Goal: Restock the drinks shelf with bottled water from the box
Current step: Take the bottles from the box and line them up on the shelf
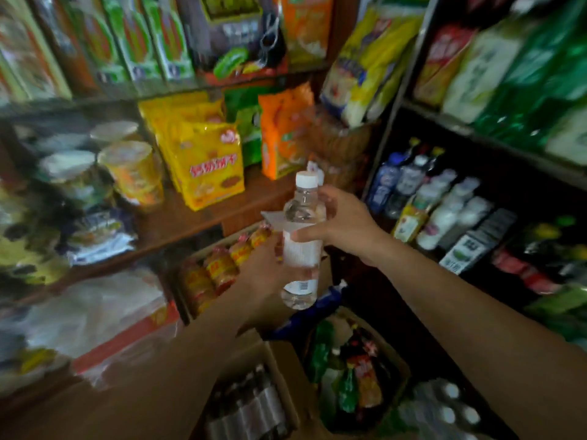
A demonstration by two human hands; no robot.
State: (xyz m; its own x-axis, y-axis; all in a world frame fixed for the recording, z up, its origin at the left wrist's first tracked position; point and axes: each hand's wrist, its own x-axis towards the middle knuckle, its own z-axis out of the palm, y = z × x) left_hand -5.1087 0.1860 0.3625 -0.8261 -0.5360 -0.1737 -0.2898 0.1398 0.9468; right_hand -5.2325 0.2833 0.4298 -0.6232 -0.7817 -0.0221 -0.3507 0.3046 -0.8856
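Cramped shop corner, shelves on every side, goods stacked down to the floor. Nearest, at bottom: open cardboard box [254, 404] with dark-capped bottles, contents blurred and hard to name. Beside it, a second box [355, 369] of mixed coloured drinks. At lower right, a pack of white-capped water bottles [444, 408], cut off by the frame edge.

Above these, held at mid-frame: two clear water bottles [301, 246], white caps, white labels, the second mostly hidden behind the first. Left hand [270, 271] gripped round the lower body of the front bottle. Right hand [343, 223] closed round the shoulders of the pair, thumb across the label. Small pale card or flap [273, 219] showing just behind the bottles; could not tell what it was.

Farther right: drinks shelf [397, 230], dark, already carrying rows of bottles [444, 204] lying tilted, with no obvious gap visible from this angle. Farther back and left: yellow snack bags [209, 166], orange packets [282, 134], cup noodles [133, 173], heavily smeared by motion.

Judged as mid-task: bottles out of the box and in both hands, not yet on the shelf; plenty of water left below. Exact count remaining impossible to tell.
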